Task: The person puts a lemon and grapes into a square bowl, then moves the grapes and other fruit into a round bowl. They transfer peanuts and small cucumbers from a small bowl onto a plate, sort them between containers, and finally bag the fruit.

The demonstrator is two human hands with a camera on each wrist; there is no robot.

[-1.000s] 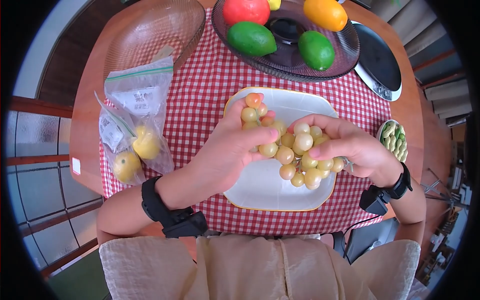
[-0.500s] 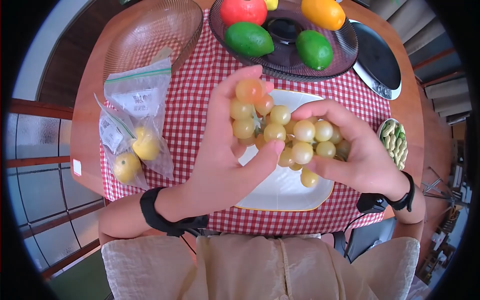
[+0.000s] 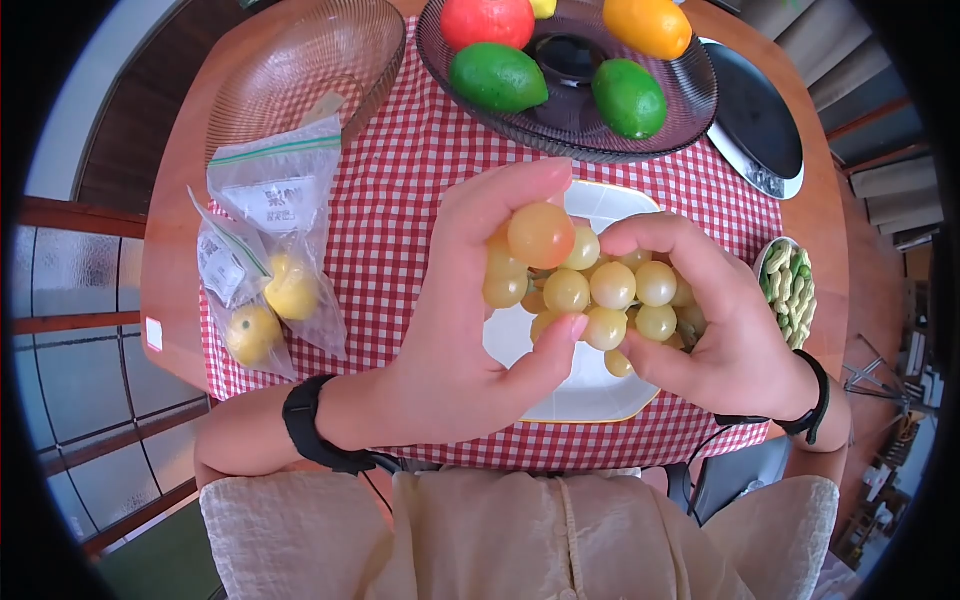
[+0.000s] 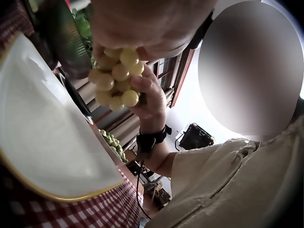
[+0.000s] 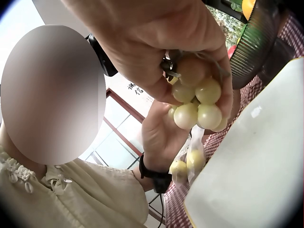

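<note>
A bunch of yellow-green grapes [image 3: 612, 286], reddish at its left end, is held by both hands above a white tray [image 3: 590, 398] with a yellow rim. The left hand [image 3: 450, 330] curls round the left end, its thumb against the lower grapes. At the other end the right hand [image 3: 735, 330] grips the bunch between thumb and fingers. In the right wrist view, a green stem shows by the right hand [image 5: 166, 42] above the grapes [image 5: 197, 102]. The left wrist view shows the bunch [image 4: 116, 78] clear of the tray [image 4: 52, 128].
Behind the tray stands a dark glass bowl [image 3: 600, 150] with green, red and orange fruit. A clear bowl [image 3: 300, 60] and plastic bags [image 3: 275, 205] with yellow fruit lie left. At right are a black-and-white oval plate [image 3: 755, 120] and a small dish of green pods [image 3: 790, 290].
Both hands have raised the bunch toward the head camera and turned it, and its reddish end now faces up more. Over the last half second, the left hand has shifted slightly right.
</note>
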